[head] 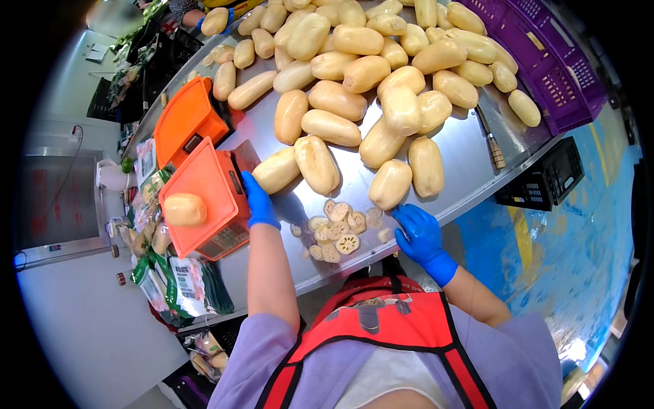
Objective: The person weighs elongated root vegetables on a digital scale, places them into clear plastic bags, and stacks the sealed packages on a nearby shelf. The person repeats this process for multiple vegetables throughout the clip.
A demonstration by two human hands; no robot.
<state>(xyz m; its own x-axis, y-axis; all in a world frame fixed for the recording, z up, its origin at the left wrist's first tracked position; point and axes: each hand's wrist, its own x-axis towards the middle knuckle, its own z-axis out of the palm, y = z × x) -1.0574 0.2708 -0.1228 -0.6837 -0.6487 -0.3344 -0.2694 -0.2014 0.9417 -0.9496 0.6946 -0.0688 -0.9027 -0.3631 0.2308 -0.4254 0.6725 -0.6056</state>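
Observation:
My left hand [261,203], in a blue glove, lies against the display side of an orange digital scale [225,176]. Its fingers are partly hidden, and a lotus root segment [277,170] lies just beyond them. On the scale's pan rests one peeled lotus root segment [185,209]. My right hand [420,236], also gloved in blue, is at the near table edge with nothing visible in it. Its fingertips are close to another lotus root segment [390,184]. Between my hands, thin lotus root slices [338,229] are scattered on the metal table [311,278].
A large pile of peeled lotus root [352,71] covers the table's far side. A wooden-handled knife [492,143] lies at right, near a purple crate [557,66]. A second orange scale [186,120] and packaging bags [184,286] are at left. Another person's gloved hand holds a root [214,21].

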